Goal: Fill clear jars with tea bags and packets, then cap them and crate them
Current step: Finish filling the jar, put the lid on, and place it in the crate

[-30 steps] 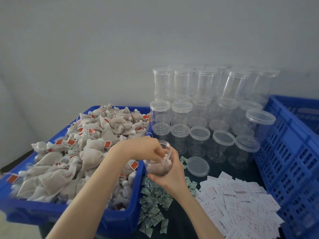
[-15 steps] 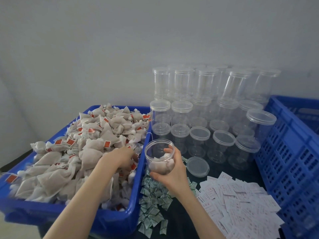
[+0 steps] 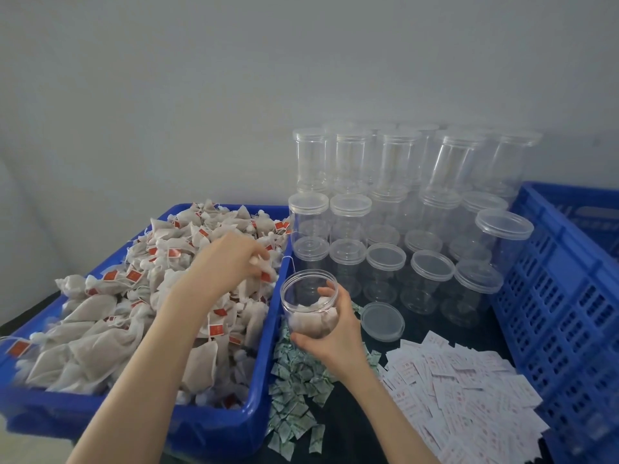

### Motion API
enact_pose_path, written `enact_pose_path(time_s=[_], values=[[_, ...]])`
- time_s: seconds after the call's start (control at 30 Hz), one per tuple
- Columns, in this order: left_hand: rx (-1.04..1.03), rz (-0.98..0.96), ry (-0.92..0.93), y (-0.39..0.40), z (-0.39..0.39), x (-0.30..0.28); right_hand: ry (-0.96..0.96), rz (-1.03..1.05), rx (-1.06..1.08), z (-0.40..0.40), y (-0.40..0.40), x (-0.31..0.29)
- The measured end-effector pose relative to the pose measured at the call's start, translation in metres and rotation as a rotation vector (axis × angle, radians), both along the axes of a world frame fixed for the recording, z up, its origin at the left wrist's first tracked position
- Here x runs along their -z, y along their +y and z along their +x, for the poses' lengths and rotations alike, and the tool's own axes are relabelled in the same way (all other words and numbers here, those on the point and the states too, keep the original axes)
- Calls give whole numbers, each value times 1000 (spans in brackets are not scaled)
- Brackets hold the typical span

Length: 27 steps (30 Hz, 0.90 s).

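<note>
- open jar [image 3: 310, 304], a few tea bags inside: gripped by right hand [image 3: 335, 326]
- left hand [image 3: 231, 259]: pinching a tea bag [image 3: 259, 262] over blue bin [image 3: 214, 426]
- loose lid [image 3: 382, 321], capped jars [image 3: 432, 279] just beyond

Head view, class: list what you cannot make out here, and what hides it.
- Count of tea bags in the held jar: right hand covers part.
- Print on the white slips: too small.
- Blue crate contents: cut by the right edge.
- Left hand grip: blurred.

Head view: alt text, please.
A right hand holds an open clear jar partly filled with tea bags while the left hand picks another from a blue bin. Capped empty jars stand behind.
</note>
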State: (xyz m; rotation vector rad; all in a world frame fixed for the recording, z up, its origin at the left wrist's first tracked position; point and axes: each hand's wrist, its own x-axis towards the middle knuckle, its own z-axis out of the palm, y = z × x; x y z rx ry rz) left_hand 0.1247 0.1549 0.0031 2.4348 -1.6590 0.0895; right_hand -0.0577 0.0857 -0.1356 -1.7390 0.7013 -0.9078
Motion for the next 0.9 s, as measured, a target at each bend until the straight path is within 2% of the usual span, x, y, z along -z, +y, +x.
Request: enact_pose_path(time_s=[0.07, 0.13, 0.37, 0.5, 0.57, 0.67, 0.77, 0.83, 0.9], values=[[10, -140, -15, 3, -10, -15, 2, -3, 1, 0, 0, 1], [-1, -198, -45, 6, -17, -26, 9, -6, 2, 0, 0, 2], [-141, 112, -59, 4, -5, -25, 19, 3, 3, 1, 1, 6], [-155, 204, -58, 5, 5, -1, 42, -10, -21, 3, 1, 9], [-171, 165, -20, 4, 7, 3, 50, -12, -29, 4, 0, 10], [-92, -65, 83, 1, 7, 0, 49, -17, -32, 4, -2, 12], [39, -320, 102, -3, -6, -9, 51, -45, -30, 3, -2, 13], [146, -309, 132, -11, -19, -9, 30, -34, -26, 4, -1, 12], [240, -139, 161, -22, -34, 3, 3, -32, -16, 4, -1, 11]])
